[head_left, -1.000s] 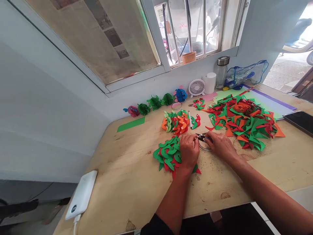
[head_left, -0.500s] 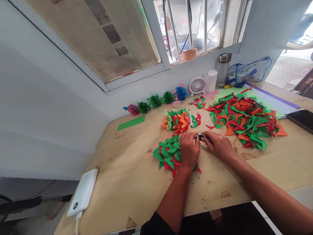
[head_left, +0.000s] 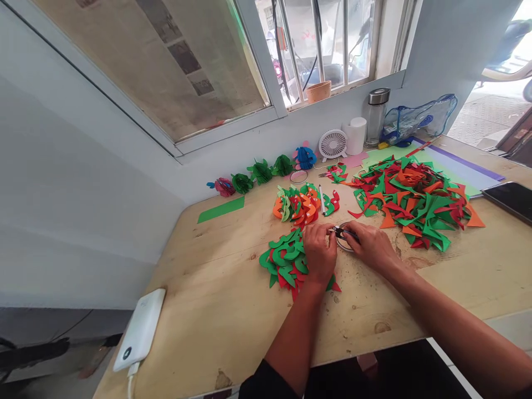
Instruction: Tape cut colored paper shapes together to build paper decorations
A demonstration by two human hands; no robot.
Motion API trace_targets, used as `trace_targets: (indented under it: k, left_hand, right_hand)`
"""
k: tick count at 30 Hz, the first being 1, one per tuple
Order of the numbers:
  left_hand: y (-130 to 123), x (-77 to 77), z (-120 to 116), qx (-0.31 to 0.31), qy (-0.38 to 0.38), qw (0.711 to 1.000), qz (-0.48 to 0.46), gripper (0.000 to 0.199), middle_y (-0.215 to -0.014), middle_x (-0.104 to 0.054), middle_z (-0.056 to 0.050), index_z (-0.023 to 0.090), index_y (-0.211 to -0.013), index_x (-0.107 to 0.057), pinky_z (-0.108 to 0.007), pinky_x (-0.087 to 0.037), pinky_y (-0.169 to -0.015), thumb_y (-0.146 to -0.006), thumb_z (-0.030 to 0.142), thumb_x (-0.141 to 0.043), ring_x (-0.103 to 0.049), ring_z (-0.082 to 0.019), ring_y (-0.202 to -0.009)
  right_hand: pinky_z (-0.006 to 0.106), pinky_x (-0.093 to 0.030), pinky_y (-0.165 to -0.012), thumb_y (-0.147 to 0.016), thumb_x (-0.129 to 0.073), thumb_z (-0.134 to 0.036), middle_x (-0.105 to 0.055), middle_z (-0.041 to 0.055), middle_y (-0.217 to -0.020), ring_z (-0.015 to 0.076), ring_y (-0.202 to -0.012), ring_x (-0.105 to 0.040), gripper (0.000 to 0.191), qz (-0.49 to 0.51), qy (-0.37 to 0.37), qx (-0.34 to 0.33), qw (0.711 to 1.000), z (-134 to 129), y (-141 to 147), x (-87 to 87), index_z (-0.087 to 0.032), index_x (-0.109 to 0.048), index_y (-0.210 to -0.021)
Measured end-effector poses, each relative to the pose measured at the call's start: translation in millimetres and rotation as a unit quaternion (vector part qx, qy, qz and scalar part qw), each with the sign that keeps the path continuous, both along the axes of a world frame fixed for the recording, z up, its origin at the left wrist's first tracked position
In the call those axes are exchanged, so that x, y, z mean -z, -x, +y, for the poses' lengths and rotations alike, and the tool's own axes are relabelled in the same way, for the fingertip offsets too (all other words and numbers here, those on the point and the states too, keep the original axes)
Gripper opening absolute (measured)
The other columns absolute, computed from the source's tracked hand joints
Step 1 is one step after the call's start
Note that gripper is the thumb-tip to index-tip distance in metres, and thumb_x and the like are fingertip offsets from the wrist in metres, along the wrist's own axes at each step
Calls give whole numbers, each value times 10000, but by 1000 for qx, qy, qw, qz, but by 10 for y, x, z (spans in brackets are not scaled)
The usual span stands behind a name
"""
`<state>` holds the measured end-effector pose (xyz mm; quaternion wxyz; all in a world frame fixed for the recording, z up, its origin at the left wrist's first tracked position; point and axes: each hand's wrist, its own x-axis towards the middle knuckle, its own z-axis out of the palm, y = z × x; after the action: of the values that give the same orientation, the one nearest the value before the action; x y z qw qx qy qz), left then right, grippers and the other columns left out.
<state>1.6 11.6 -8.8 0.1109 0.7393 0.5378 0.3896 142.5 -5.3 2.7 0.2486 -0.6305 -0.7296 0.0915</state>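
Note:
My right hand (head_left: 372, 243) is closed around a small tool with a dark handle and a shiny metal end (head_left: 341, 233); its exact kind is hard to make out. Close against the metal end, my left hand (head_left: 320, 252) has its fingers pinched together, and whatever they hold is hidden. A thin round ring or coil (head_left: 344, 244) lies on the table beneath the tool. Beside and partly behind my left hand spreads a pile of curvy green and red cut pieces (head_left: 286, 257). Just beyond sits a bunch of orange, green and red pieces with white patches (head_left: 305, 205).
A white pen (head_left: 321, 199) lies past my hands. Green, red and orange scraps (head_left: 415, 199) heap up at right, near a phone (head_left: 511, 200). A small fan (head_left: 333, 145), a bottle (head_left: 377, 119) and paper flowers (head_left: 261, 172) line the wall. A power bank (head_left: 140, 330) rests at the left edge.
The whole view has shifted slightly. Both hands stay together at the tool in nearly the same pose, and the paper piles look unchanged.

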Motion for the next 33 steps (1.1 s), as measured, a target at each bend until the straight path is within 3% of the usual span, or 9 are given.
trace_targets:
  k: [15, 33]
  left_hand:
    - [17, 80, 26, 21, -60, 998, -13, 139, -861, -649, -49, 175, -916, -655, -363, -411, -844, -813, 138, -569, -538, -196, -884]
    - [-7, 30, 15, 16, -50, 999, -2, 46, -806, -631, -40, 178, -789, -588, -344, -393, -801, -813, 145, -567, -524, -195, -840]
  right_hand:
    - [257, -271, -533, -870, -419, -338, -662, 34, -739, 176, -657, -586, 212, 14, 2, 16, 1000, 17, -4, 40, -206, -583, -847]
    - [249, -289, -538, -853, -441, -336, -650, 22, -707, 166, -626, -575, 197, 44, 17, 25, 999, 15, 9, 23, -207, -589, -838]
